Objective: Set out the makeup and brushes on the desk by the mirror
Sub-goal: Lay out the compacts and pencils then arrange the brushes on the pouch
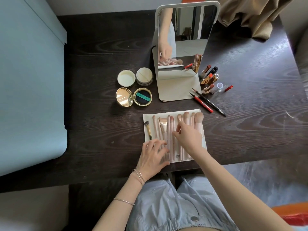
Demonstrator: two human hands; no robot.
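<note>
- Right hand (pixel 188 137) reaching over the brush roll (pixel 204 144), fingertips bent down onto the pink brushes (pixel 171 130), seemingly pinching at one handle; cannot tell for certain whether anything is truly gripped.
- Left hand (pixel 154 156) lying flat with fingers spread and relaxed, pressing on the lower handle ends and the roll's near-left corner, grasping nothing.
- Lying in a row on the pale roll, just in front of the mirror (pixel 183 39), bristles pointing toward it; a dark-bristled gold-handled brush (pixel 148 129) sitting at the row's left end.
- Likely handling: light, stiff, slim handles, smooth enough to roll or slip sideways; soft bristles easily splayed, so better pinching mid-handle or at the ferrule, not at the head.
- Holding the soft fabric roll down while drawing one out, since otherwise probably shifting on the counter (pixel 93 80).
- Left of the mirror: an open gold compact (pixel 134 97) and an open powder jar with its lid (pixel 126 78).
- Right of the mirror: lipsticks (pixel 209 77) clustered, two pencils (pixel 208 102) lying slantwise just beside its base.
</note>
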